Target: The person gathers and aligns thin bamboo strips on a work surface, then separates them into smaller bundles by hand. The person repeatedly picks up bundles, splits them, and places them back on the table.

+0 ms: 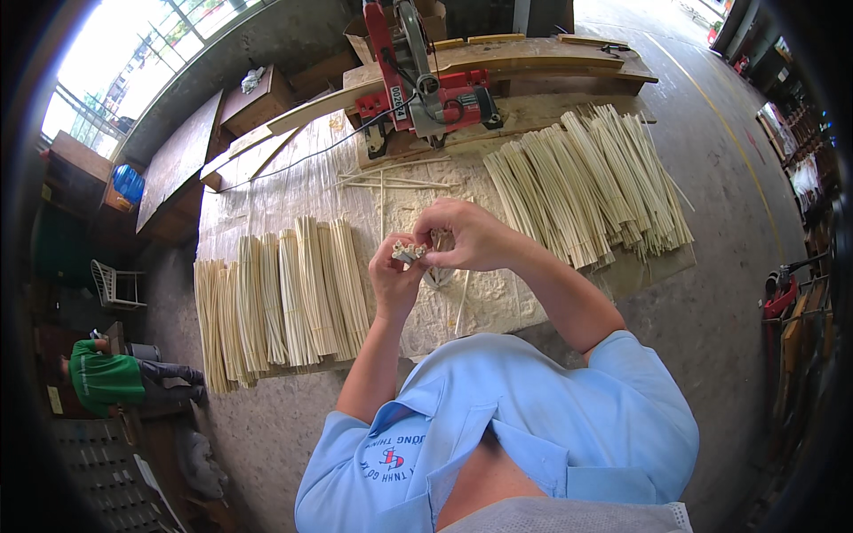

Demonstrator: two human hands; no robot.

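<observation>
My left hand [395, 277] is closed around a small bundle of thin pale wooden sticks [409, 252], held up over the table in front of my chest. The cut ends of the sticks point toward me, and most of their length is hidden. My right hand [473, 236] curls in from the right, its thumb and fingertips pressing at the bundle's side. Whether those fingers also pinch something small does not show. Tied-looking bundles of sticks [302, 293] lie side by side at the table's left, and a larger row of bundles [582, 186] lies at its right.
A red power saw [426, 107] stands at the table's far side, beside long wooden boards [533, 64]. Loose sticks [395, 184] and sawdust [506, 302] lie on the table [293, 186]. At the far left, a person in green [105, 375] bends near a white chair [117, 284].
</observation>
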